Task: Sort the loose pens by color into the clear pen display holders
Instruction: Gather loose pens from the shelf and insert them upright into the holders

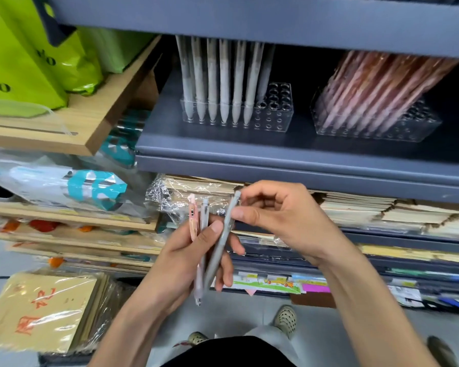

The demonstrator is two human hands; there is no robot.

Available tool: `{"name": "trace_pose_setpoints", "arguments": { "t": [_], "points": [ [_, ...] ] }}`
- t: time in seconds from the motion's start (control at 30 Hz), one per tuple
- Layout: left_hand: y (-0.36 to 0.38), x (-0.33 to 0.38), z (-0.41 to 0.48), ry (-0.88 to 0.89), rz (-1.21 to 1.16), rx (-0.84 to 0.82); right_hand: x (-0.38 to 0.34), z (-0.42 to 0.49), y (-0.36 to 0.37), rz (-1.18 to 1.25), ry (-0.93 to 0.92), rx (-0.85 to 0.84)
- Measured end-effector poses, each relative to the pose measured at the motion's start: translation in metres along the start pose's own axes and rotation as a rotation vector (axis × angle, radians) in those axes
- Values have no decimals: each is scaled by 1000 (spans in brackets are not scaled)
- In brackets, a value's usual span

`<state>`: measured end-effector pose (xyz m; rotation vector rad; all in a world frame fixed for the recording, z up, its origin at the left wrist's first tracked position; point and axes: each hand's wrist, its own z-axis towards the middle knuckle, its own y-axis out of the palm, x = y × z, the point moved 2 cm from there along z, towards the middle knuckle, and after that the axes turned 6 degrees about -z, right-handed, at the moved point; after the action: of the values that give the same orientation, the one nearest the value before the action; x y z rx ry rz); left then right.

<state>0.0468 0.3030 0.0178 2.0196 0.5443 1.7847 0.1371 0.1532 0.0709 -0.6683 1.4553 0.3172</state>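
My left hand [186, 263] holds a small bunch of pens upright in front of the shelves: a pink pen [193, 215] and a pale grey pen [204, 215]. My right hand [278, 215] pinches the upper end of a third, grey pen [223, 242] that still lies across my left fingers. On the grey shelf above stand two clear pen holders. The left holder [276, 112] carries several grey-white pens [224, 83] and has empty holes on its right side. The right holder [414, 125] is packed with pink pens [376, 86] that lean left.
The upper grey shelf [249, 19] overhangs the pen tops. Green bags [24, 62] sit on a wooden shelf [96, 120] at the left. Wrapped paper goods [355, 207] fill the lower shelves, and wrapped notebooks [45, 308] are stacked at bottom left. My feet [285, 319] stand on the floor below.
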Motion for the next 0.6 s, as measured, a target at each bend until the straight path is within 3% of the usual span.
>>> {"name": "trace_pose_setpoints", "arguments": {
  "t": [0.2, 0.37, 0.43, 0.6],
  "points": [
    [1, -7, 9, 6, 37, 13, -8, 2, -28, 231, -70, 278],
    [5, -11, 18, 52, 29, 29, -2, 2, -23, 188, -16, 85],
    [7, -11, 21, 66, 4, 73, -6, 7, -27, 159, -36, 115],
    [7, -6, 21, 63, -125, 217, -35, 28, -63, 119, -284, 626]
  ]
}}
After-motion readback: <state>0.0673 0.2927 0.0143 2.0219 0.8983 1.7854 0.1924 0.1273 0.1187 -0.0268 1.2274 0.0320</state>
